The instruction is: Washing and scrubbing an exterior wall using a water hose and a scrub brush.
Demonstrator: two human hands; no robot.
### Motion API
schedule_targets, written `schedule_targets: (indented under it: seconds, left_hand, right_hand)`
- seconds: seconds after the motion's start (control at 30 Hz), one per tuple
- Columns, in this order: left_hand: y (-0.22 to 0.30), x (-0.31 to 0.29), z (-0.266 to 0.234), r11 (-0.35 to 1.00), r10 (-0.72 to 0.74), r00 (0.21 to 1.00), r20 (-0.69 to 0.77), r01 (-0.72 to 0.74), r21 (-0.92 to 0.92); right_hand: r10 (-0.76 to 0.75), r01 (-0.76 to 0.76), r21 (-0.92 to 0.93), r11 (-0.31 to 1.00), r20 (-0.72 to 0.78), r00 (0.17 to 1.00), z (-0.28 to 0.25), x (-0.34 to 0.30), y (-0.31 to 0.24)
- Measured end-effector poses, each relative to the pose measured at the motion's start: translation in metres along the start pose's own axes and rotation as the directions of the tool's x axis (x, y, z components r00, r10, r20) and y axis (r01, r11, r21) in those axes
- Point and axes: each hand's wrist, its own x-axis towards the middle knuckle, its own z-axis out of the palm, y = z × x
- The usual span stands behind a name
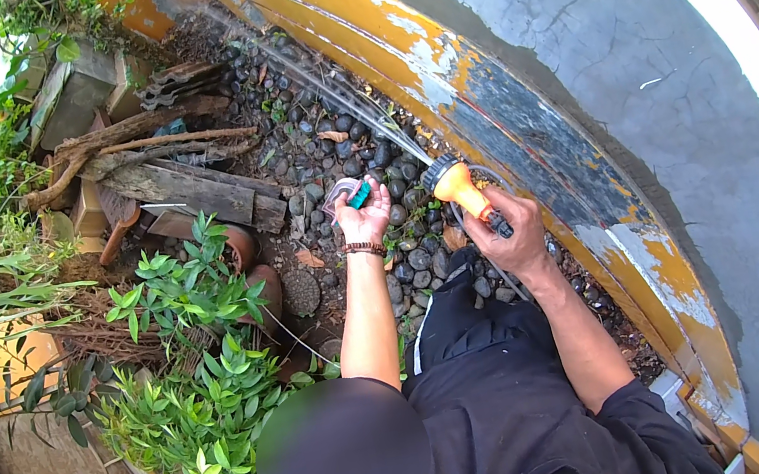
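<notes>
My right hand (520, 234) is wrapped round the handle of an orange hose spray nozzle (459, 189) with a black head and a black lower end. From its head a water jet (316, 80) fans out toward the far left, over the stones along the wall. A grey hose (505, 278) runs down below the nozzle. To the left, palm up, my left hand (366, 223) has a small teal piece (359, 196) in its curled fingers. At the palm's left edge shows a clear plastic container (339, 197), partly hidden by the hand. A beaded bracelet (363, 248) circles the wrist.
Dark rounded pebbles (418, 255) cover the ground between my arms. A peeling yellow and grey wall (516, 91) curves along the right. Logs and planks (178, 186) are stacked at the far left. Leafy plants (213, 388) and clay pots (265, 293) crowd the left.
</notes>
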Motion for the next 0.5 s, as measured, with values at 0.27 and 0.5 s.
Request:
schedule_targets:
  seconds: [0.27, 0.5]
  left_hand:
    - [-0.003, -0.003, 0.003, 0.999, 0.010, 1.000, 0.021, -0.011, 0.031]
    - [-0.009, 0.002, 0.008, 0.999, 0.008, 1.000, -0.003, -0.008, 0.046]
  right_hand:
    - [0.065, -0.069, -0.035, 0.997, -0.103, 0.993, -0.012, 0.003, 0.009]
    - [0.042, -0.040, 0.016, 0.999, -0.091, 0.995, -0.016, 0.004, 0.005]
